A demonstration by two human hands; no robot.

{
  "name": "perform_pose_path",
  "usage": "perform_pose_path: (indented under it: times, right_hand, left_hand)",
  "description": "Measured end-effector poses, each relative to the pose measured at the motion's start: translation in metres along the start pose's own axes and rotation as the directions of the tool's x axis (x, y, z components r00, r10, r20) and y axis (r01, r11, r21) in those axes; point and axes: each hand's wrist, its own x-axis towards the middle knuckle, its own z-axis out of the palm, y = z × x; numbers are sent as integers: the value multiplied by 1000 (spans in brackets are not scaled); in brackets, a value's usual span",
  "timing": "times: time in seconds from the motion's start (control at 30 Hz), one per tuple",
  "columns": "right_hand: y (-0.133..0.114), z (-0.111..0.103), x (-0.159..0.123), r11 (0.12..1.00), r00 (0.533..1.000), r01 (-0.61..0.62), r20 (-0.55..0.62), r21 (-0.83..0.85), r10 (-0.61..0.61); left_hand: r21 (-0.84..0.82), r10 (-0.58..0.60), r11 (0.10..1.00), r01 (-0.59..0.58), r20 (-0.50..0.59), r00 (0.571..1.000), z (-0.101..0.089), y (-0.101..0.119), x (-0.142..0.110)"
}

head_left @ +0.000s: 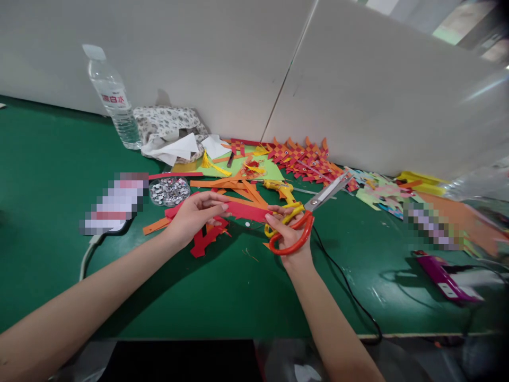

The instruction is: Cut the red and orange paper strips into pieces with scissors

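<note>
My left hand (196, 214) pinches one end of a red paper strip (248, 211) held just above the green table (222, 297). My right hand (289, 233) grips the strip's other end and also carries orange-handled scissors (314, 212), whose blades point up and to the right, apart from the strip. Below my left hand lie red paper pieces (207, 237) and orange strips (238, 188). A yellow glue gun (283, 192) rests just behind my right hand.
A water bottle (113, 98) and a patterned cloth (167, 124) stand at the back left. A dish of googly eyes (169, 190) sits left of the strips. Woven red-orange paper fish (306, 159) line the white partition. A black cable (350, 292) and a purple device (447, 278) lie at right.
</note>
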Motion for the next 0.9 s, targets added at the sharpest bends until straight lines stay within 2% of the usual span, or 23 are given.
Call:
perform_pose_path:
  times: [0.23,0.7,0.9]
  right_hand:
    - [5,0,0,985,990,126,-42,-115,-132]
    - [3,0,-2,984,985,150,-72,-100,-158]
    - [3,0,-2,986,986,157,-44,-50,-159]
  left_hand:
    - [52,130,990,-130,-4,991,0,-2,-1]
    - [42,158,987,-157,-13,987,1,-3,-1]
    - [27,146,989,-146,-9,989,1,-2,-1]
